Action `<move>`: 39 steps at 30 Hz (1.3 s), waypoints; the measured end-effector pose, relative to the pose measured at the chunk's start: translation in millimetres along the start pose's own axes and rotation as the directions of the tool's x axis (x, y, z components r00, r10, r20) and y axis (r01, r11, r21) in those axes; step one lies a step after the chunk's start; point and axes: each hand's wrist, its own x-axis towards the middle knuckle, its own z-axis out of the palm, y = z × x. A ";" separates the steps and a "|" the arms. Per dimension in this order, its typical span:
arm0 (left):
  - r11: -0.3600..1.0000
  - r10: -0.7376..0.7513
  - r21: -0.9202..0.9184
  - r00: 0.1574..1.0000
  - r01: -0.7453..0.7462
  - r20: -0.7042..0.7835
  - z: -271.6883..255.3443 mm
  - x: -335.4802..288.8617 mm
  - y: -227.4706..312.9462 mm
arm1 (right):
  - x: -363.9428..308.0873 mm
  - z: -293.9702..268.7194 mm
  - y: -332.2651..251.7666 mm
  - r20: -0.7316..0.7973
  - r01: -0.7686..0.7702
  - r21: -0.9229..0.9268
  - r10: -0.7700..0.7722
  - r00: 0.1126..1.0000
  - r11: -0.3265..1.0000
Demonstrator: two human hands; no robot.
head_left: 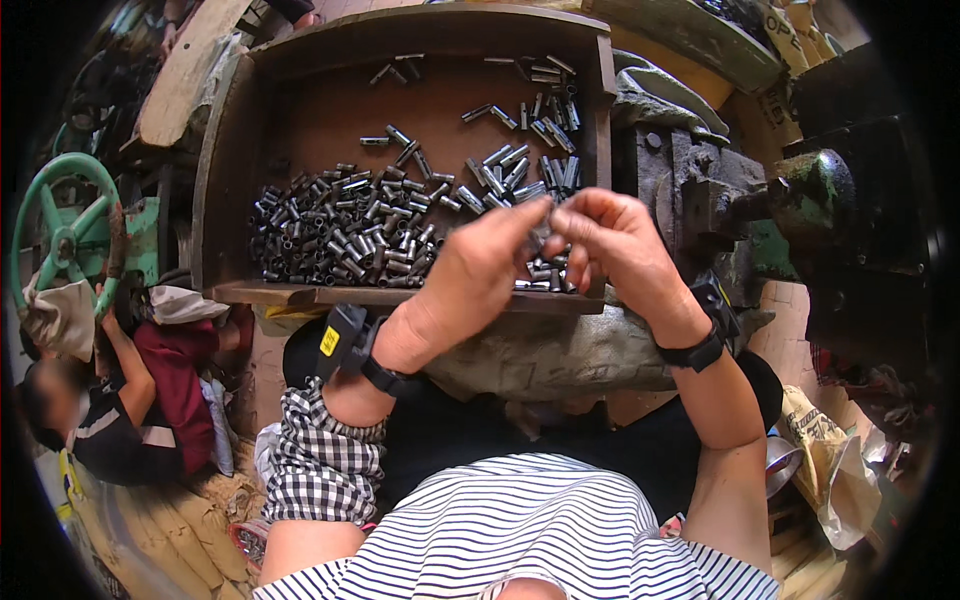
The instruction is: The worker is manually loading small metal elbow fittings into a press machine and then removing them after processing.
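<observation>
A shallow wooden box [300, 120] lies in front of me, holding many short, shiny metal tubes [350, 225]. Most are heaped in the lower left of the box, with smaller groups along its right side. Over the box's near right corner, my left hand [480, 255] and my right hand [615, 240] come together. The fingers of both are bent and pinched close to each other. Something small and grey shows between the fingertips, but blur and the fingers hide what it is. More metal tubes lie just under and behind the hands.
Right of the box stands a dark, greasy machine [700, 200] with a grey cloth [665, 95] behind it. A green handwheel [65, 235] is at the far left, near a seated person [120, 400]. Grey sacking [590, 350] hangs below the box's near edge.
</observation>
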 end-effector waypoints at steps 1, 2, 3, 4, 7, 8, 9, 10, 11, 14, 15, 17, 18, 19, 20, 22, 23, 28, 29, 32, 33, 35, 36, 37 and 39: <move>0.835 -0.380 -0.383 0.917 0.395 0.118 -4.4 -1.3 2.1 | 10.4 -4.6 8.7 -0.079 0.143 -0.139 -0.155 0.985 0.980; 0.582 -0.518 -0.667 0.844 0.466 0.138 -11.4 -3.2 -4.8 | 19.9 0.8 12.6 -0.121 0.292 -0.591 -0.440 0.890 0.752; 0.421 -0.564 -0.793 0.812 0.440 0.151 -18.6 -2.7 -14.5 | 27.7 -1.0 14.4 0.063 0.333 -0.871 -0.590 0.805 0.361; 0.246 -0.603 -0.888 0.779 0.388 0.173 -26.6 -2.7 -23.1 | 32.3 -1.3 15.0 0.298 0.294 -0.949 -0.631 0.716 -0.114; 0.261 -0.642 -0.893 0.757 0.366 0.123 -37.2 -6.5 -32.7 | 37.7 22.5 12.8 0.146 0.005 -0.930 -0.357 0.923 -0.367; 0.336 -0.657 -0.859 0.750 0.386 0.080 -38.4 -6.1 -30.3 | 40.7 22.8 13.6 0.150 0.009 -0.929 -0.355 0.923 -0.369; 0.497 -0.631 -0.726 0.772 0.475 0.073 -40.0 -6.3 -29.2 | 43.9 21.2 15.0 0.156 0.016 -0.932 -0.359 0.920 -0.362; 0.636 -0.604 -0.556 0.794 0.535 0.074 -40.9 -6.4 -28.5 | 45.7 20.5 15.9 0.161 0.024 -0.935 -0.363 0.918 -0.355; 0.849 -0.484 -0.251 0.875 0.465 -0.014 -39.6 -6.4 -27.6 | 44.7 21.2 15.2 0.144 0.010 -0.938 -0.362 0.921 -0.347; 0.876 -0.288 0.389 0.956 0.285 -0.051 -32.4 -9.8 -25.8 | 44.1 20.0 19.8 0.171 0.016 -0.929 -0.390 0.905 -0.369; 0.875 -0.291 0.390 0.955 0.287 -0.052 -30.5 -10.7 -26.4 | 45.0 20.1 21.3 0.173 0.019 -0.930 -0.389 0.905 -0.368; 0.767 -0.353 0.579 0.936 0.276 0.021 -27.8 -11.1 -27.1 | 46.2 19.9 22.4 0.177 0.056 -0.961 -0.446 0.877 -0.271; 0.767 -0.352 0.580 0.936 0.276 0.021 -27.9 -10.1 -27.0 | 44.4 19.4 21.9 0.177 0.056 -0.961 -0.446 0.877 -0.271; 0.749 -0.373 0.605 0.927 0.270 0.047 -28.3 -8.5 -27.4 | 40.9 18.9 21.3 0.179 0.075 -0.970 -0.473 0.863 -0.230; 0.731 -0.392 0.631 0.917 0.260 0.077 -27.1 -5.8 -27.1 | 36.2 16.8 20.9 0.176 0.092 -0.978 -0.501 0.848 -0.187; 0.731 -0.414 0.634 0.902 0.253 0.118 -31.2 -2.6 -29.3 | 29.1 12.7 19.1 0.156 0.124 -0.988 -0.550 0.821 -0.095; 0.729 -0.439 0.636 0.886 0.253 0.151 -35.9 -2.4 -32.0 | 26.8 12.0 18.5 0.139 0.166 -0.986 -0.594 0.792 -0.009; 0.717 -0.437 0.660 0.883 0.227 0.171 -29.4 1.6 -28.4 | 10.4 -0.1 21.3 0.123 0.351 -0.890 -0.590 0.798 0.290; 0.694 -0.441 0.683 0.884 0.228 0.153 -25.8 1.7 -28.5 | 6.5 -0.7 23.0 0.111 0.369 -0.866 -0.590 0.800 0.338; 0.703 -0.377 0.685 0.917 0.190 0.133 -21.1 1.6 -30.2 | -2.5 -0.2 23.6 0.079 0.366 -0.834 -0.567 0.820 0.413; 0.704 -0.378 0.684 0.916 0.189 0.135 -19.2 2.1 -31.2 | -4.9 -0.7 24.1 0.048 0.336 -0.799 -0.504 0.863 0.499; 0.707 -0.415 0.669 0.901 0.231 0.127 -16.6 3.8 -31.9 | -10.0 -2.9 26.9 0.023 0.301 -0.756 -0.435 0.900 0.581; 0.705 -0.416 0.670 0.900 0.231 0.127 -15.9 4.7 -30.3 | -12.8 -5.5 29.7 0.001 0.280 -0.677 -0.379 0.925 0.681; 0.749 -0.366 0.616 0.927 0.245 0.077 -15.3 5.9 -27.8 | -14.7 -7.0 31.3 -0.013 0.251 -0.588 -0.319 0.948 0.769; 0.794 -0.313 0.556 0.949 0.245 0.028 -14.1 8.9 -24.7 | -18.2 -4.7 29.0 -0.067 0.217 -0.459 -0.277 0.958 0.861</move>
